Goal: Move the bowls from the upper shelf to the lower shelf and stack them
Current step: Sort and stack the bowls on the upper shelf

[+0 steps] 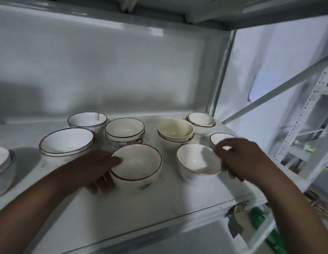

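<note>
Left hand (97,167) gripping the red-rimmed bowl (136,164) by its left wall, right hand (240,158) pinching the tilted pink-rimmed bowl (198,160) by its right rim, side by side near the shelf (159,204) front edge.

Small dark characters mark the wavy-rimmed bowl (87,121), seemingly illegible here.

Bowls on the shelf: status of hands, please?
Left hand grips red-rimmed bowl. Right hand grips pink-rimmed bowl. Other bowls close behind.
</note>
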`<action>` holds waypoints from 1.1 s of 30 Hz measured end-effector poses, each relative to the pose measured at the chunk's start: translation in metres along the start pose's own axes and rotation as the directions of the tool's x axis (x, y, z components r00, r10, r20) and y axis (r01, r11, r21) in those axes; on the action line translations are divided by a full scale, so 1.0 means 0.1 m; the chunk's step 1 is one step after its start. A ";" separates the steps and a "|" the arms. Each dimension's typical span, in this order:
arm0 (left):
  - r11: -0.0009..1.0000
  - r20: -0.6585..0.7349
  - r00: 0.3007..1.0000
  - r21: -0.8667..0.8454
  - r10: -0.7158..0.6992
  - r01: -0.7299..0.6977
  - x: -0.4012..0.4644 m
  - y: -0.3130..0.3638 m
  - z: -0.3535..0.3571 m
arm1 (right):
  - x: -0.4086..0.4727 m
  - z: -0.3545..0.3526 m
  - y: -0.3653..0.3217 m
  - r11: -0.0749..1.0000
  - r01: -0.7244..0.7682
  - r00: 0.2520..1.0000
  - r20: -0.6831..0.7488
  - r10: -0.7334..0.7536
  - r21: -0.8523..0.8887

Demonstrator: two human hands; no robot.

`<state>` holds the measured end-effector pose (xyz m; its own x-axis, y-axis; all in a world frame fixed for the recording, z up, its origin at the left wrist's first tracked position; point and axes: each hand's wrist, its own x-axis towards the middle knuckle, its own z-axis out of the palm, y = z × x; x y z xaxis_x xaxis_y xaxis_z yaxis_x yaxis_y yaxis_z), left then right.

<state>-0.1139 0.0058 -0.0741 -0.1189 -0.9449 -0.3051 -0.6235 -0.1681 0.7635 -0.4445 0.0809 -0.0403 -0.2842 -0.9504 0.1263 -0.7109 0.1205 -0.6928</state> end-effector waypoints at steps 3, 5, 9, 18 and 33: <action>0.983 0.050 0.999 -0.181 -0.015 0.023 -0.05 -0.03 0.09 | -0.17 0.17 0.23 0.999 -0.040 0.997 -0.067 0.041 0.026; 0.977 0.012 1.000 -0.211 -0.023 0.025 -0.07 -0.03 0.12 | -0.21 0.28 0.31 0.989 -0.094 0.995 -0.017 0.096 0.113; 0.978 -0.042 0.999 -0.208 -0.034 0.025 -0.09 0.00 0.16 | -0.19 0.39 0.34 0.862 -0.279 0.960 0.126 0.249 0.423; 0.992 -0.109 0.993 -0.109 0.051 -0.063 -0.09 0.02 0.19 | -0.13 0.47 0.30 0.886 -0.193 0.981 0.083 0.175 0.421; 0.994 0.008 0.999 0.100 0.036 -0.037 0.02 0.15 -0.07 | -0.08 0.46 0.29 0.906 -0.117 0.992 0.091 0.087 0.407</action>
<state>-0.1179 -0.0008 -0.0589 -0.1475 -0.9481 -0.2818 -0.6932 -0.1041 0.7132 -0.4331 0.0784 -0.0938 -0.2849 -0.9586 0.0004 -0.3492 0.1034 -0.9313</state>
